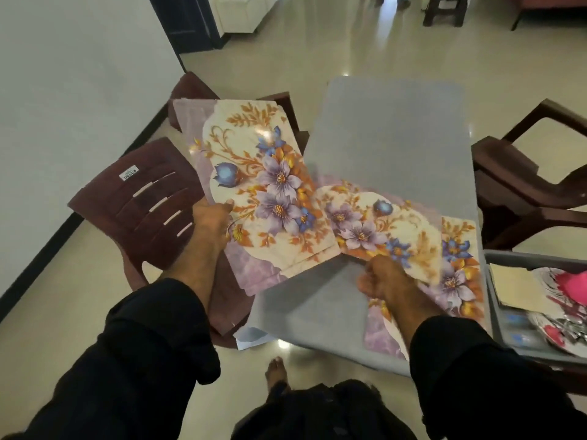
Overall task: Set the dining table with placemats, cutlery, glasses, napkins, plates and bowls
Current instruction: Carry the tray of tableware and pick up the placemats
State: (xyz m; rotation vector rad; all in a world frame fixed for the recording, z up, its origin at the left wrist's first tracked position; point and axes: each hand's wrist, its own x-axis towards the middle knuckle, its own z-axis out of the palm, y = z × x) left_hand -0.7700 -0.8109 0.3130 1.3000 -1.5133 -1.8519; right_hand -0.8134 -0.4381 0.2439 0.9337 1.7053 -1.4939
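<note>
Head view: looking down over both forearms in black sleeves.
Left hand [208,223]: gripping the near left edge of a stack of glossy floral placemats, purple and orange flowers on cream [254,185]; thumb on top, fingers underneath.
Stack position: held up, tilted, over the dark maroon plastic chair [139,204]; right edge overlapping the table's left side.
Right hand [386,282]: fingers curled, pinching the near left edge of a single floral placemat of the same print [413,242].
Single placemat position: lying flat on the grey rectangular table [390,138], toward its near right part; left corner tucked under the held stack.
Table edge, right: grey plastic tray [495,300] just beside the table, holding floral plates [559,325], beige paper and a pink item; contents partly cut off.
Right of table: second dark maroon armchair [521,185].
Floor: glossy cream tiles; bare foot [278,373] below the table's near edge.
Far background: dark stool legs, white cabinet, blurred.
</note>
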